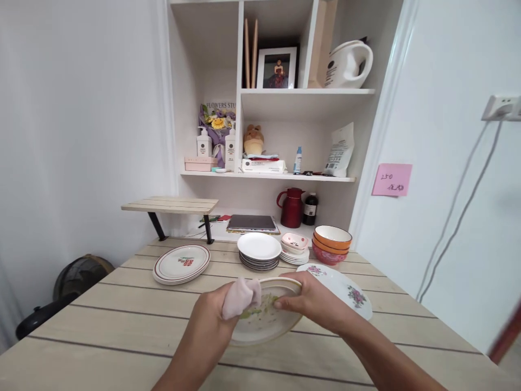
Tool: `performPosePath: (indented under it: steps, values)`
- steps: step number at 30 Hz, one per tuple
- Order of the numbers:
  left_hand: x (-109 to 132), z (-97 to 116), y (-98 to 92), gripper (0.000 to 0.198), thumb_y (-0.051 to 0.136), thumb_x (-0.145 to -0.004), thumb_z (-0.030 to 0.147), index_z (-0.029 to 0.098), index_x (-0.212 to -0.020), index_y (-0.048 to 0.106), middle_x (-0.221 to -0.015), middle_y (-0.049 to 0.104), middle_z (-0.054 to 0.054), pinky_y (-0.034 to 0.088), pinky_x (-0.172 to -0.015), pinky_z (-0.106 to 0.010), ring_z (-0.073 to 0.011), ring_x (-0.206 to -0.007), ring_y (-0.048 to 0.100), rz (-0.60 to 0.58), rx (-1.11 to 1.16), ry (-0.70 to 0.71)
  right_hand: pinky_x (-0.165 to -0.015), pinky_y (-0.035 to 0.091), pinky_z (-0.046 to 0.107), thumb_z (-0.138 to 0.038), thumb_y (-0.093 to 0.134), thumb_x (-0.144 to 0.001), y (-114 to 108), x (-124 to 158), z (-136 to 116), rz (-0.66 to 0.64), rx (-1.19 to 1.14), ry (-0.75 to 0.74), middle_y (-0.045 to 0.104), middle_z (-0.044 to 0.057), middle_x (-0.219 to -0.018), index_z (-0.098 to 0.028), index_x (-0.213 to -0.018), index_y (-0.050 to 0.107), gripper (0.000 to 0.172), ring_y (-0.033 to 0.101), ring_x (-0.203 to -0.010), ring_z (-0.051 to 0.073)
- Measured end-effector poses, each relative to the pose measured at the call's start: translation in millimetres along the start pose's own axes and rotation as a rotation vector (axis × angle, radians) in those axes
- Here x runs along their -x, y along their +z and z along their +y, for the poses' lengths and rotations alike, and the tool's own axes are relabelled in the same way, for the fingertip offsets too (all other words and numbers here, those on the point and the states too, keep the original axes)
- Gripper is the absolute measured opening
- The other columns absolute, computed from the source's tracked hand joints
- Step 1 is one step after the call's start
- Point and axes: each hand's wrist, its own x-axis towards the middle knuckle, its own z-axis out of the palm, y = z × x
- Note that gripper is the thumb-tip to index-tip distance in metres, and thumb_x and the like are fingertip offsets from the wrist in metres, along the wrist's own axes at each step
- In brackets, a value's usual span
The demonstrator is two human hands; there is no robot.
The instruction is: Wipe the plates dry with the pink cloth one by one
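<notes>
At the middle left of the frame, a stack of red-rimmed plates (181,262) lies on the wooden bench (122,326), in front of a small raised shelf (170,205) on black legs. At the lower centre, my left hand (215,312) comes up with its fingers closed around a pale pink cloth (242,298), bunched against the left rim of a round plate (the cloth hides most of those fingers, so I cannot tell exactly how they bend beneath it). That plate (280,321), with a green pattern on its face, is tilted up just above the bench, between my two hands. Behind it stands a stack of dark-sided plates with a white plate (259,246) on top. On the plate's upper right edge, my right hand (311,298) has it pinched, the thumb lying on the face and the other fingers tucked out of sight behind. Beyond that hand, near the centre right, small pink-patterned dishes (294,241) sit on little white plates (294,258). Farther right, a flowered white plate (336,282) lies partly behind my right hand, and orange-and-red bowls (331,244) are nested just behind it.
</notes>
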Motion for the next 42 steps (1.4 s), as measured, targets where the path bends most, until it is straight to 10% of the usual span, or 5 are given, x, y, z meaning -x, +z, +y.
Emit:
performPosePath:
  steps: [8, 15, 25, 33, 42]
  values:
    - [-7.0, 4.1, -2.3, 0.035, 0.070, -0.072, 0.042, 0.019, -0.099, 0.068, -0.099, 0.070, -0.006, 0.044, -0.084, -0.030, -0.0239, -0.097, 0.060, 0.001, 0.376, -0.304, -0.076, 0.054, 0.037, -0.030, 0.075, -0.070, 21.2, 16.5, 27.9, 0.317, -0.616, -0.042, 0.074, 0.009, -0.097, -0.017, -0.120, 0.062, 0.053, 0.068, -0.083, 0.026]
    - [7.1, -15.2, 58.6, 0.054, 0.070, -0.074, 0.041, 0.025, -0.124, 0.055, -0.124, 0.063, -0.007, 0.047, -0.088, -0.035, -0.0245, -0.111, 0.058, 0.152, 0.847, -0.447, -0.088, 0.053, 0.043, -0.025, 0.080, -0.066, 51.9, 4.5, 47.1, 0.716, -1.101, -0.002, 0.072, 0.010, -0.108, -0.019, -0.133, 0.049, 0.074, 0.066, -0.100, 0.028]
    - [2.7, -27.6, 24.6, 0.041, 0.071, -0.070, 0.046, 0.016, -0.098, 0.068, -0.097, 0.071, -0.008, 0.046, -0.078, -0.031, -0.0255, -0.094, 0.061, 0.250, 0.398, -0.373, -0.093, 0.048, 0.044, -0.022, 0.077, -0.068, 10.3, 23.9, 35.1, 0.337, -0.741, -0.015, 0.065, 0.009, -0.122, -0.027, -0.133, 0.047, 0.072, 0.062, -0.107, 0.028]
    - [-11.7, 6.0, -8.9, 0.027, 0.065, -0.077, 0.040, 0.019, -0.093, 0.068, -0.093, 0.069, -0.004, 0.043, -0.083, -0.031, -0.0239, -0.094, 0.058, -0.044, 0.166, -0.207, -0.094, 0.047, 0.046, -0.028, 0.077, -0.070, 7.2, 16.0, 46.3, 0.271, -0.749, 0.007, 0.072, 0.011, -0.108, -0.020, -0.123, 0.059, 0.056, 0.064, -0.103, 0.029]
    - [1.9, -28.9, 74.0, 0.056, 0.068, -0.070, 0.057, 0.027, -0.115, 0.054, -0.113, 0.066, -0.006, 0.050, -0.073, -0.031, -0.0213, -0.096, 0.063, 0.124, 0.941, -0.530, -0.098, 0.046, 0.047, -0.031, 0.067, -0.079, 34.0, -18.6, 52.9, 0.454, -1.198, 0.105, 0.069, 0.014, -0.113, -0.012, -0.126, 0.056, 0.052, 0.062, -0.110, 0.030]
